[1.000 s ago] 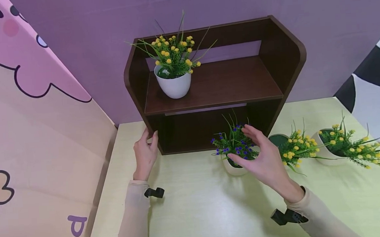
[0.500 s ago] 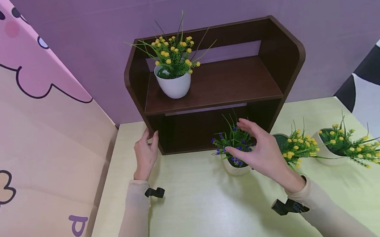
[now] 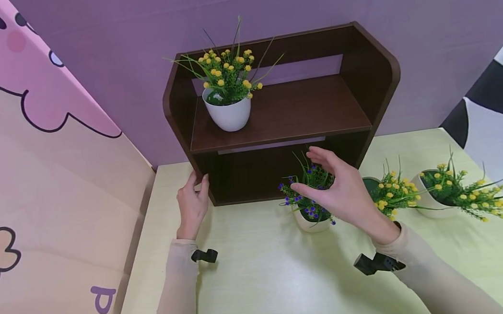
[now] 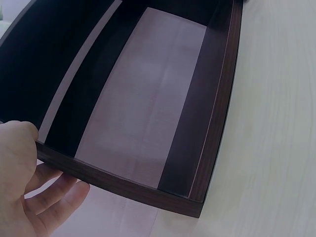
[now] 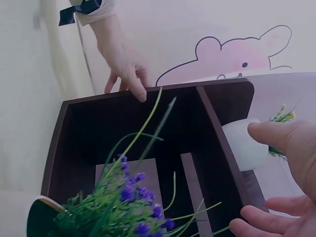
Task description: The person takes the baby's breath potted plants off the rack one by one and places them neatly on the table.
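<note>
My left hand (image 3: 192, 206) grips the lower left side panel of a dark brown two-tier shelf (image 3: 292, 109). In the left wrist view the thumb lies on one face of the panel (image 4: 118, 183) and the fingers on the other. My right hand (image 3: 344, 189), thumb and fingers spread apart, hovers over a potted plant with blue-purple flowers (image 3: 311, 223) in front of the shelf's lower tier; it holds nothing. Part of that plant is hidden behind the hand. In the right wrist view its purple flowers (image 5: 133, 192) show before the lower compartment.
A white pot with yellow flowers (image 3: 230, 115) stands on the upper tier, at the left. Two more yellow-flowered pots are on the pale table (image 3: 250, 272) at right, one partly behind my right hand, the other pot (image 3: 436, 208) farther right. A purple backdrop (image 3: 111, 60) is behind.
My right hand has shifted a little left and toward the shelf, still spread over the blue-flowered plant. My left hand stays on the shelf panel. The pots have not moved.
</note>
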`<state>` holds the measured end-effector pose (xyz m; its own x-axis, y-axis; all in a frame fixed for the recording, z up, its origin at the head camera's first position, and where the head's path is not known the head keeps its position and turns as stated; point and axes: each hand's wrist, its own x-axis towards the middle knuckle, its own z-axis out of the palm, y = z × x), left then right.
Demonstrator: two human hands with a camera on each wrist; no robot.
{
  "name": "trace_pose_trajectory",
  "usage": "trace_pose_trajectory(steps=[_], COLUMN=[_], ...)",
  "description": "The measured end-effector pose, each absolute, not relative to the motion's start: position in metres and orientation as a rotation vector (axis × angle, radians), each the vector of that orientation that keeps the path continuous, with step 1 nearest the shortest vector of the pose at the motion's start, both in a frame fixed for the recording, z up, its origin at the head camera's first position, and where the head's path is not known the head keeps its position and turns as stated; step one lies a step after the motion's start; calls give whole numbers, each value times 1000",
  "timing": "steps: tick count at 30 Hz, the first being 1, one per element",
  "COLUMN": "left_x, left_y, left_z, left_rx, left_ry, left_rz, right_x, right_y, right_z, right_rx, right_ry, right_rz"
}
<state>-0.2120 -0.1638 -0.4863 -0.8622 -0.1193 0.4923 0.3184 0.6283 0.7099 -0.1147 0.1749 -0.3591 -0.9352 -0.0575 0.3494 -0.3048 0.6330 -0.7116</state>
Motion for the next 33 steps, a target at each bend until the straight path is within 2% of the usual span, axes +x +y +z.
trace_pose_trajectory(steps=[21,33], left_x=[-211,-211], left_y=[-164,-165], left_z=[-487,-487], left_rx=[-147,-159], left_ry=[-2337,-2326], left_rz=[-1170,-1175], right_x=[-137,-155], right_y=[161,140], right_z=[-335,-322], right_rx=[326,434], right_ry=[-2544,-2437], right_rz=[1385,1504])
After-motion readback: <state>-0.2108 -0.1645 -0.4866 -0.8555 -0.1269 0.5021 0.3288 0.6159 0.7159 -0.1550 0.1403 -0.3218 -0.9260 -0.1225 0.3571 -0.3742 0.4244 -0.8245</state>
